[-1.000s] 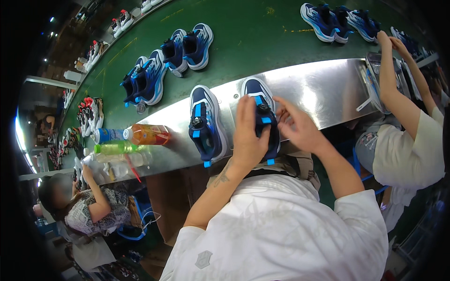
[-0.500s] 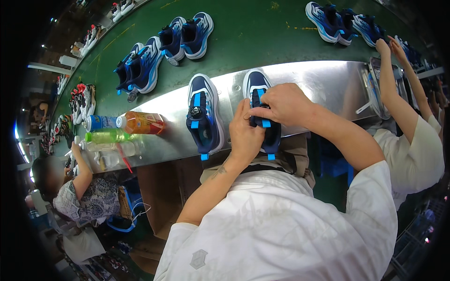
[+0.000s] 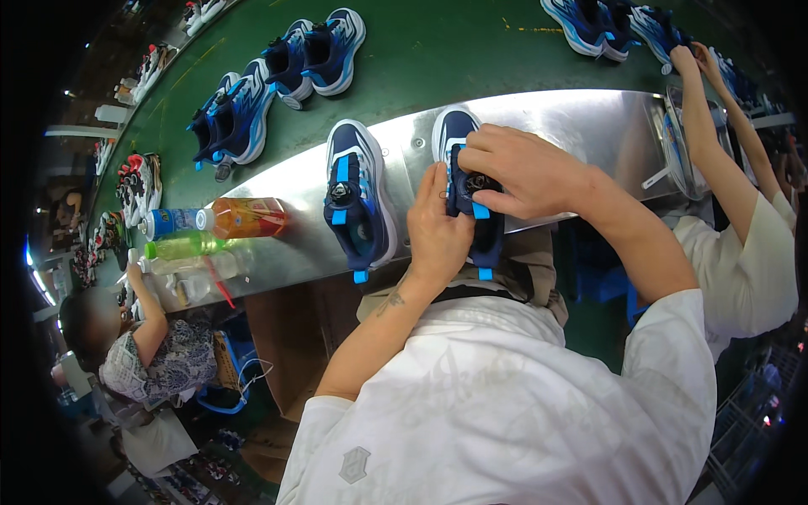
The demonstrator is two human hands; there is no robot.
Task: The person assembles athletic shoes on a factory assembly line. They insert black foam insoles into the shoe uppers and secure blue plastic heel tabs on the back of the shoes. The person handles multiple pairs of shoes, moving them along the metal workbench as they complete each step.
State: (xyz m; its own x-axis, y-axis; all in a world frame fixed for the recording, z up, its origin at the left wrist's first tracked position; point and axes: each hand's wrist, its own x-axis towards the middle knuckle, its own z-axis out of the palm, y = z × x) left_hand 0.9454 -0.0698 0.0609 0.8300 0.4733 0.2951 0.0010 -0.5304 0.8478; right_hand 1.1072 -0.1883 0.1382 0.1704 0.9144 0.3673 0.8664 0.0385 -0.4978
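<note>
A navy-and-blue sneaker (image 3: 455, 124) with a white sole stands toe-away on the metal ledge in front of me. My left hand (image 3: 438, 225) is wrapped along its left side, fingers pointing toward the toe. My right hand (image 3: 526, 172) bends over its right side, with curled fingers on the upper and the thumb by the black dial (image 3: 478, 184) on the tongue. Those fingers partly hide the laces and strap. Its matching sneaker (image 3: 358, 194) stands untouched to the left, with a black dial and light-blue tabs.
Bottles (image 3: 246, 218) lie left on the metal ledge (image 3: 396, 143). More blue sneakers (image 3: 244, 118) stand on the green table (image 3: 438, 50). At right, a co-worker's hands (image 3: 694, 61) touch shoes near a tray (image 3: 683, 143). Another person (image 3: 160, 345) sits at the left.
My right hand has shifted on the sneaker, so the dial now shows beside its thumb. My left hand keeps its hold. The whole view has shifted slightly.
</note>
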